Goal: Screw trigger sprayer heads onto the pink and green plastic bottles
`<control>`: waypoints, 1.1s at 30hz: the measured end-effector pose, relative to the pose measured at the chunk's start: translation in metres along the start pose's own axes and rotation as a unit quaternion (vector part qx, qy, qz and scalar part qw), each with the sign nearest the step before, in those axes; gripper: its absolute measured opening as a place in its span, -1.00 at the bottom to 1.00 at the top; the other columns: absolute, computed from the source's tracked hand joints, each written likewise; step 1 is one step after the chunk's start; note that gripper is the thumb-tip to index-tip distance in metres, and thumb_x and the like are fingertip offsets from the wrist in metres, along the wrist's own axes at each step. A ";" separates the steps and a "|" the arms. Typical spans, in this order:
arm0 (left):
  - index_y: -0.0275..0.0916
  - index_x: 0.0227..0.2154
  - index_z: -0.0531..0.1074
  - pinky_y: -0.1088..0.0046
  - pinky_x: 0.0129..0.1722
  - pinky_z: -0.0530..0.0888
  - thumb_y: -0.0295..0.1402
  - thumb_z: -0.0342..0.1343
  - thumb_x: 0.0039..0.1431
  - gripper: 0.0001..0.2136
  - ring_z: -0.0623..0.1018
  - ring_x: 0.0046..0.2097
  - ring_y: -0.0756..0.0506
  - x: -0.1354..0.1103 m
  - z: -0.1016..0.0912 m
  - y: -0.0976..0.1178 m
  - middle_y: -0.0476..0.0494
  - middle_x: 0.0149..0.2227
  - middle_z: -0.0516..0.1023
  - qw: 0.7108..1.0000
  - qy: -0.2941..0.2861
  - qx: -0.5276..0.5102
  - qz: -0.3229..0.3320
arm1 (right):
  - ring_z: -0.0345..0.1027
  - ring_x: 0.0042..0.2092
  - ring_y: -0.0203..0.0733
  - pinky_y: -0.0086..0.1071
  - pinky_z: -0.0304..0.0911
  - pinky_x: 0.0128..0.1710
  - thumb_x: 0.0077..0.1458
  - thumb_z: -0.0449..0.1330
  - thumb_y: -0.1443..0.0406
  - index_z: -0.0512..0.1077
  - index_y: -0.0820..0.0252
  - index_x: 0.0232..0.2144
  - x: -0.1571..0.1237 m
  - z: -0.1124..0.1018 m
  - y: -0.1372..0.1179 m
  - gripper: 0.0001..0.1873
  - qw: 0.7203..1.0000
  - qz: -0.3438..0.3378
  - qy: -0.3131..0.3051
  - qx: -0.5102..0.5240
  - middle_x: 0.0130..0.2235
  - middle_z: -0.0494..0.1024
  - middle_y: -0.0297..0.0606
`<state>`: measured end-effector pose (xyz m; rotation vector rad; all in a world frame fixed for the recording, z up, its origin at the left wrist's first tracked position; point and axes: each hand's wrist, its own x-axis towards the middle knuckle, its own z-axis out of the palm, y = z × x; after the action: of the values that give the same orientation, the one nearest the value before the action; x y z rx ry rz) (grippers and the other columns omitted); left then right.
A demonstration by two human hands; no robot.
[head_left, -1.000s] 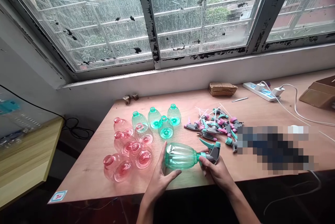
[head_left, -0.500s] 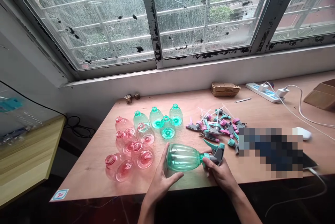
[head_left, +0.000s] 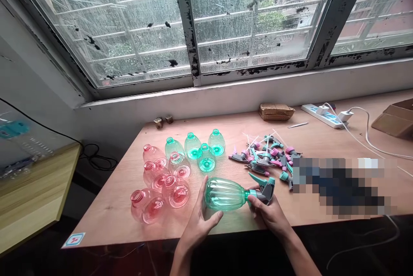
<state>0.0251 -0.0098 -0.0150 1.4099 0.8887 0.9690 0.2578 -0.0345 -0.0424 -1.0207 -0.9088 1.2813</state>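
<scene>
A green see-through spray bottle (head_left: 224, 194) lies on its side in the air between my hands, above the front of the table. My left hand (head_left: 203, 218) cups its base end, thumb along the near side. With the fingers of my right hand (head_left: 266, 211) I grip the collar of the grey and teal trigger sprayer (head_left: 263, 190) fitted at the bottle's neck. Beyond stand several open green bottles (head_left: 206, 159) without sprayers. Several open pink bottles (head_left: 176, 192) stand to the left. A heap of loose trigger sprayers (head_left: 271, 155), pink, teal and grey, lies to the right.
On the right are a blurred-out patch (head_left: 342, 187), a white power strip (head_left: 324, 116) with cables and an open cardboard box (head_left: 395, 121). A brown wrapped packet (head_left: 276, 112) lies near the wall. A wooden board (head_left: 38, 185) sits beyond the table's left edge.
The bottle and both hands stay almost in place. My right fingers have shifted only slightly at the sprayer collar, and the view has moved a little.
</scene>
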 end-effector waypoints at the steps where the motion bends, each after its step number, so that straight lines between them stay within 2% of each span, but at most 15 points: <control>1: 0.06 0.37 -0.10 0.07 0.39 -0.02 -0.23 0.25 0.15 -0.18 0.03 0.42 -0.27 0.001 0.000 0.000 -0.06 0.43 0.02 1.000 0.005 0.000 -0.003 | 0.21 -0.62 -0.32 -0.44 0.09 -0.57 0.05 0.37 0.06 0.41 0.20 -0.22 0.000 0.001 -0.001 -0.61 1.000 -0.001 -0.002 0.000 -0.62 0.38 -0.46; 5: -0.06 0.36 0.02 0.08 0.39 0.00 -0.14 0.15 0.24 -0.31 0.05 0.41 -0.29 0.004 -0.001 0.001 -0.14 0.41 0.07 1.000 0.014 -0.013 -0.020 | 0.20 -0.61 -0.33 -0.44 0.09 -0.58 0.02 0.39 0.07 0.41 0.20 -0.23 0.000 0.002 -0.003 -0.60 1.000 0.003 -0.011 0.003 -0.61 0.37 -0.46; 7: -0.05 0.34 0.07 0.09 0.39 0.01 -0.16 0.17 0.22 -0.33 0.06 0.41 -0.29 0.005 0.000 0.002 -0.12 0.40 0.09 1.000 0.010 -0.022 -0.020 | 0.21 -0.61 -0.33 -0.45 0.09 -0.58 0.04 0.38 0.08 0.40 0.20 -0.22 0.001 0.001 -0.001 -0.61 1.000 0.001 -0.012 0.004 -0.61 0.37 -0.46; 13: 0.14 0.35 -0.05 0.12 0.39 0.00 -0.31 0.27 0.15 -0.20 0.05 0.41 -0.24 0.003 0.004 0.001 0.01 0.43 0.01 0.998 -0.010 -0.068 -0.006 | 0.19 -0.62 -0.37 -0.46 0.06 -0.56 0.10 0.34 0.10 0.39 0.20 -0.21 0.002 -0.002 0.004 -0.65 1.000 -0.009 0.001 0.004 -0.62 0.36 -0.48; 17: 0.05 0.36 -0.05 0.07 0.38 0.01 -0.23 0.28 0.12 -0.17 0.04 0.41 -0.30 0.003 0.001 0.000 -0.06 0.43 -0.01 0.999 0.011 -0.051 -0.016 | 0.21 -0.61 -0.34 -0.44 0.09 -0.55 0.07 0.35 0.09 0.40 0.21 -0.21 0.000 -0.001 0.001 -0.62 1.000 -0.004 -0.008 0.002 -0.61 0.38 -0.46; 21: -0.04 0.34 0.08 0.07 0.38 0.04 -0.18 0.26 0.14 -0.26 0.07 0.40 -0.32 0.004 -0.001 -0.001 -0.13 0.40 0.10 0.998 0.029 -0.036 -0.034 | 0.21 -0.60 -0.32 -0.43 0.10 -0.56 0.05 0.37 0.08 0.41 0.21 -0.21 0.000 -0.001 0.001 -0.61 1.000 0.001 -0.014 -0.001 -0.61 0.38 -0.46; 23: 0.01 0.33 0.09 0.08 0.38 0.06 -0.24 0.30 0.10 -0.24 0.10 0.40 -0.31 0.005 0.000 0.000 -0.11 0.40 0.11 0.998 0.023 -0.049 -0.031 | 0.20 -0.60 -0.33 -0.44 0.08 -0.55 0.07 0.35 0.08 0.41 0.21 -0.21 0.000 -0.002 0.002 -0.62 1.000 -0.002 -0.009 -0.001 -0.61 0.37 -0.47; 28: 0.13 0.35 -0.05 0.07 0.37 0.06 -0.33 0.32 0.09 -0.14 0.13 0.39 -0.29 0.003 0.003 -0.001 -0.06 0.40 0.10 0.997 -0.016 -0.080 -0.015 | 0.19 -0.61 -0.35 -0.45 0.06 -0.56 0.09 0.34 0.09 0.39 0.20 -0.20 0.002 -0.003 0.005 -0.64 1.000 -0.007 0.003 0.001 -0.62 0.37 -0.48; 33: 0.01 0.35 0.04 0.04 0.38 0.03 -0.17 0.25 0.15 -0.25 0.10 0.40 -0.32 0.004 -0.002 -0.007 -0.13 0.40 0.10 0.999 0.016 -0.043 -0.027 | 0.20 -0.61 -0.33 -0.43 0.10 -0.57 0.03 0.38 0.06 0.41 0.22 -0.21 0.001 0.000 -0.001 -0.58 1.000 0.003 -0.012 -0.006 -0.62 0.37 -0.46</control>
<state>0.0247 -0.0047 -0.0215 1.2947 0.8932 0.9799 0.2580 -0.0337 -0.0415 -1.0194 -0.9329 1.2973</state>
